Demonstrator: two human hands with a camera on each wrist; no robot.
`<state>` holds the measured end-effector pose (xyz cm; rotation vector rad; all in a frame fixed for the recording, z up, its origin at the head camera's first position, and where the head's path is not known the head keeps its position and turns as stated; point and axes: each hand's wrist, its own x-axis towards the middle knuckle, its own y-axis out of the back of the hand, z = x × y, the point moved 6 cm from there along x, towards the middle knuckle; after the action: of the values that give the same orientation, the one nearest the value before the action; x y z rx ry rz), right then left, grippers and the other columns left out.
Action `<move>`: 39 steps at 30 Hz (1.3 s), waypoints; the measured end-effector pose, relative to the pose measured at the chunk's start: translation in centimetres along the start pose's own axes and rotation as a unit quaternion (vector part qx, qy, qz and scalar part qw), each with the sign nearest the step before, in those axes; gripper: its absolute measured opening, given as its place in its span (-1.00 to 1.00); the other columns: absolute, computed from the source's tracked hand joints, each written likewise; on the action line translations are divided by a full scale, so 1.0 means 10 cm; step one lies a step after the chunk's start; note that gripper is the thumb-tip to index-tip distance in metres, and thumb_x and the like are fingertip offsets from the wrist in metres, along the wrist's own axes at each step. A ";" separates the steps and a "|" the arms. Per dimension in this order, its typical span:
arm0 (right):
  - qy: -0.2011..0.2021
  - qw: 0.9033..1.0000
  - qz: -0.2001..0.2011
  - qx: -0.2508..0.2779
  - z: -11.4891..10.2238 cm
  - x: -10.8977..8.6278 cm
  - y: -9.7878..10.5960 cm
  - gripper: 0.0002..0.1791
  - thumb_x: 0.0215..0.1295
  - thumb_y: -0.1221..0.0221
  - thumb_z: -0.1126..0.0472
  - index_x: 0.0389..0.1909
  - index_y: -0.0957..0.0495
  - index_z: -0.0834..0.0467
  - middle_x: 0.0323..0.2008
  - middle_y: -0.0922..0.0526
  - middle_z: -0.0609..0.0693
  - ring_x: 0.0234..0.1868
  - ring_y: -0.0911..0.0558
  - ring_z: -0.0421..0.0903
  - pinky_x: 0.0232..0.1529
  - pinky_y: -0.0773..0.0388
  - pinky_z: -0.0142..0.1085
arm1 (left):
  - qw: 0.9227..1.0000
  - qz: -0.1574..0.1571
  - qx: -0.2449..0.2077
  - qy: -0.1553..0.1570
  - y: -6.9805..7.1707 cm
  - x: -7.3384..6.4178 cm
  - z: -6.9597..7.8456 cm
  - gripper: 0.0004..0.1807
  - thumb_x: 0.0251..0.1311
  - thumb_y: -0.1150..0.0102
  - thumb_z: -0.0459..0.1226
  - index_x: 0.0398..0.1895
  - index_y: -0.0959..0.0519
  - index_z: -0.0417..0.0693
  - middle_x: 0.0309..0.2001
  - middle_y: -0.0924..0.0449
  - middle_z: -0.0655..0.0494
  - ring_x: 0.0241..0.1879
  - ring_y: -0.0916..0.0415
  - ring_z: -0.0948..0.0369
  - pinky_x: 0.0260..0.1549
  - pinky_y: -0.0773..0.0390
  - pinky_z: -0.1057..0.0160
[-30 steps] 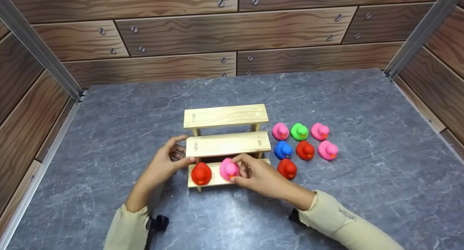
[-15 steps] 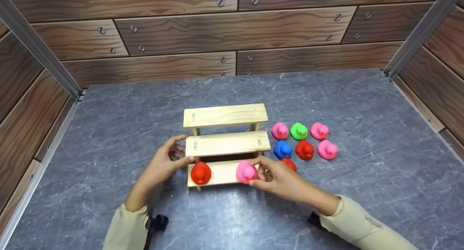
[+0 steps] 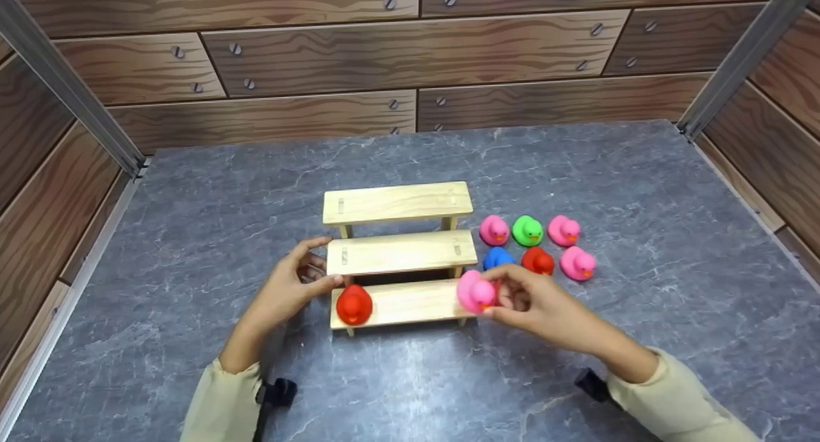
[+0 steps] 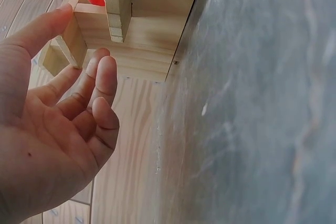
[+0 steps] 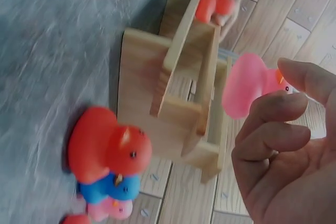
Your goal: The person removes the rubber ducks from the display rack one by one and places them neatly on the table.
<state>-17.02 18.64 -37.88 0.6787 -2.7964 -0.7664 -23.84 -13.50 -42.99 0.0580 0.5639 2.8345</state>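
A three-step wooden stand (image 3: pixel 400 253) stands mid-table. My left hand (image 3: pixel 291 285) grips the left end of its middle step, thumb at the front edge and index finger at the back; the left wrist view shows this hand (image 4: pixel 63 124) from the palm side, other fingers half curled. A red rubber duck (image 3: pixel 354 305) sits on the lowest step's left end. My right hand (image 3: pixel 544 307) pinches a pink rubber duck (image 3: pixel 476 292) by the lowest step's right end. In the right wrist view this pink duck (image 5: pixel 247 85) is held above the steps.
Right of the stand, several rubber ducks sit in rows on the grey marbled table (image 3: pixel 224 198): pink (image 3: pixel 494 230), green (image 3: pixel 527 230), blue (image 3: pixel 498 258) and red (image 3: pixel 538 261) ones. Another red duck (image 5: pixel 105 145) is mostly hidden behind my right hand in the head view. Wood-patterned walls (image 3: pixel 410 57) enclose the table.
My right hand has moved the pink duck rightward along the lowest step, from near its middle to its right end. My left hand has stayed on the stand.
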 end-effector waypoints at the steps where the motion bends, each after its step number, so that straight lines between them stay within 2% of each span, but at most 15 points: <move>1: -0.003 1.000 0.000 0.001 0.01 -0.02 0.02 -0.59 0.18 -0.30 0.26 0.02 -0.47 0.33 -0.47 -0.40 -0.08 -0.50 -0.35 -0.36 -0.51 -0.33 -0.53 | 1.000 0.000 0.000 0.002 0.00 0.00 0.00 -0.29 0.12 -0.34 -0.32 0.35 -0.30 -0.20 -0.17 -0.57 -0.17 -0.34 -0.47 0.22 -0.36 -0.47 0.38; 10: -0.038 0.999 0.010 0.003 0.13 -0.15 0.23 -0.57 0.20 -0.30 0.25 0.03 -0.45 0.34 -0.44 -0.41 -0.05 -0.51 -0.36 -0.35 -0.52 -0.35 -0.50 | 1.000 0.002 -0.004 0.006 0.00 -0.02 0.00 -0.29 0.12 -0.34 -0.32 0.35 -0.30 -0.19 -0.15 -0.58 -0.18 -0.33 -0.46 0.22 -0.35 -0.46 0.38; 14: -0.026 0.999 0.020 -0.006 0.14 -0.20 0.33 -0.60 0.21 -0.29 0.26 0.02 -0.47 0.33 -0.44 -0.41 -0.06 -0.51 -0.38 -0.34 -0.52 -0.37 -0.48 | 1.000 0.004 -0.002 0.010 0.00 -0.03 0.00 -0.29 0.11 -0.35 -0.31 0.35 -0.30 -0.17 -0.15 -0.58 -0.18 -0.33 -0.46 0.22 -0.35 -0.47 0.38; 22: -0.005 0.997 0.058 -0.057 0.21 -0.30 0.51 -0.67 0.17 -0.30 0.32 -0.04 -0.51 0.28 -0.44 -0.45 -0.11 -0.45 -0.42 -0.31 -0.49 -0.39 -0.44 | 1.000 0.000 -0.006 0.006 0.00 -0.03 0.00 -0.30 0.12 -0.33 -0.32 0.35 -0.30 -0.17 -0.17 -0.57 -0.17 -0.34 -0.46 0.22 -0.37 -0.46 0.39; 28: -0.021 0.996 0.050 -0.075 0.33 -0.31 0.57 -0.65 0.16 -0.31 0.32 -0.04 -0.50 0.28 -0.43 -0.45 -0.10 -0.42 -0.42 -0.32 -0.46 -0.37 -0.45 | 1.000 -0.007 0.001 0.003 0.00 -0.03 0.01 -0.30 0.14 -0.32 -0.29 0.36 -0.30 -0.16 -0.16 -0.56 -0.16 -0.33 -0.46 0.22 -0.37 -0.46 0.37; 33: -0.051 0.996 0.020 -0.070 0.42 -0.31 0.60 -0.61 0.21 -0.28 0.26 0.01 -0.46 0.31 -0.39 -0.46 -0.04 -0.39 -0.43 -0.31 -0.40 -0.42 -0.44 | 1.000 -0.009 0.002 0.004 0.00 -0.03 0.02 -0.30 0.15 -0.32 -0.29 0.36 -0.30 -0.16 -0.17 -0.56 -0.14 -0.33 -0.45 0.22 -0.37 -0.45 0.37; 39: -0.034 0.995 -0.001 -0.090 0.46 -0.32 0.64 -0.63 0.21 -0.26 0.31 0.00 -0.44 0.33 -0.40 -0.48 -0.04 -0.38 -0.44 -0.34 -0.41 -0.44 -0.45 | 1.000 -0.007 0.005 0.005 0.01 -0.02 0.02 -0.30 0.14 -0.33 -0.28 0.36 -0.30 -0.15 -0.17 -0.56 -0.14 -0.32 -0.45 0.21 -0.35 -0.45 0.37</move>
<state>-17.86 27.11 -38.61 0.6338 -2.7418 -1.0465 -23.62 -13.56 -42.77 0.0422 0.5789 2.8199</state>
